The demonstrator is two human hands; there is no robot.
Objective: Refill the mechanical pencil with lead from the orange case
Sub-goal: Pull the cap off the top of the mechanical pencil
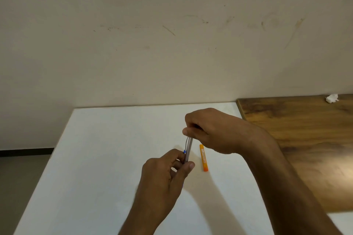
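A slim grey mechanical pencil [188,149] with a metal clip and a small blue mark is held upright over the white table [114,149]. My left hand [166,175] grips its lower part between thumb and fingers. My right hand [208,131] is closed around its upper end, hiding the cap. The orange lead case [203,157] lies flat on the table just right of the pencil, below my right wrist, with neither hand touching it. No loose lead is visible.
A wooden surface [305,139] adjoins the white table on the right, with a crumpled white scrap [332,98] at its far edge. A scuffed beige wall [172,34] rises behind. The floor shows at the left.
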